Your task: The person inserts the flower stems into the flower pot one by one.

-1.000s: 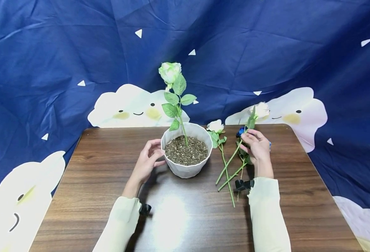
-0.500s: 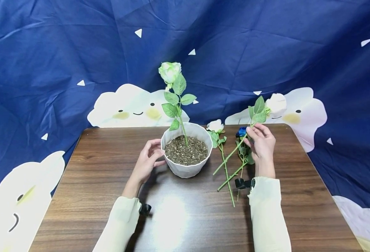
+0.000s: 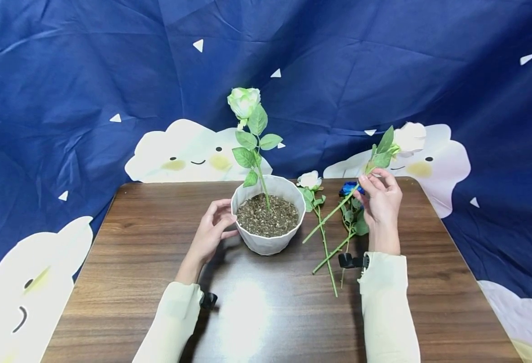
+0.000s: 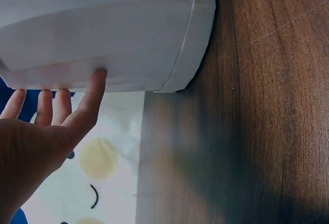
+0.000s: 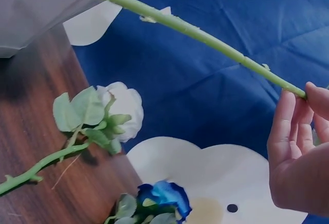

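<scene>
Left hand (image 3: 211,232), one: fingers apart, tips resting against the near side of the pot, not wrapped round it.

Pot (image 3: 268,247), pale, faceted, one: just right of the left-hand touch, upright on the table (image 3: 134,252). We judge it steady under its soil (image 3: 257,224), its smooth wall somewhat slippery; best steadied at the side.

Greenish-white rose (image 3: 248,157), one: stem in the soil, rising beyond the left-hand touch, leaning slightly left.

Lying white rose (image 3: 309,180), one: left of the right-hand pinch, its stem running toward the person.

Blue rose (image 3: 348,188): one bloom visible, below and just left of the pinch. Two further stem ends show near the right wrist; we cannot tell which blooms they serve.

Held white rose (image 3: 381,160), one: clear of the table, bloom up and right of the pinch, bare stem slanting down-left.

Right hand (image 3: 382,201), one: thumb and fingers together on that stem. We judge the rose light, its stem fairly stiff, its petals soft; hold below the leaves.
</scene>
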`<state>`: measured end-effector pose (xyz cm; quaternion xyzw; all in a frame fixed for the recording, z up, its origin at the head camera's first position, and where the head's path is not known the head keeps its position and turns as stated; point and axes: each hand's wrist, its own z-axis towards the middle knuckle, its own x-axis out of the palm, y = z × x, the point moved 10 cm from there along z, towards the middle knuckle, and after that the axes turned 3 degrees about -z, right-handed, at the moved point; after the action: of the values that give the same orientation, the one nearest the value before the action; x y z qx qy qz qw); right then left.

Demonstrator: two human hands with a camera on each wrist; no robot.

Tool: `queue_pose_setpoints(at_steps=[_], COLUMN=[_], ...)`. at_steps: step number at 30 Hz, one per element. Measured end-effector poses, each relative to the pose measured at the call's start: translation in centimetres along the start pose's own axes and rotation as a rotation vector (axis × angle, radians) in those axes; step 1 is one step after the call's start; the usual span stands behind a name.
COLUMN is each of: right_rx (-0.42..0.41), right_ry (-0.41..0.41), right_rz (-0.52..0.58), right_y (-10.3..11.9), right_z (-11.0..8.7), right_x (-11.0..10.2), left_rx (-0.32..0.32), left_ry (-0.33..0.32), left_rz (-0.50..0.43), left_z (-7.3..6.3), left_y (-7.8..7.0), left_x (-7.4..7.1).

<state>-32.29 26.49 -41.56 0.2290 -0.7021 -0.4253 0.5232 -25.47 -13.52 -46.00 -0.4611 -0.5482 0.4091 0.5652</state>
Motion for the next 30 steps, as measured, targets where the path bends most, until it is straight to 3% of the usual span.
queue_pose_setpoints(at_steps=[30], right_rx=[-0.109], right_ry=[0.092], right_rz=[0.092], right_y=[2.8], right_z=[-1.2], right_x=[3.9], left_rx=[-0.001], left_ry=[0.003], left_rz=[-0.002], left_z=[0.0], left_y=[0.2], left_x=[0.0])
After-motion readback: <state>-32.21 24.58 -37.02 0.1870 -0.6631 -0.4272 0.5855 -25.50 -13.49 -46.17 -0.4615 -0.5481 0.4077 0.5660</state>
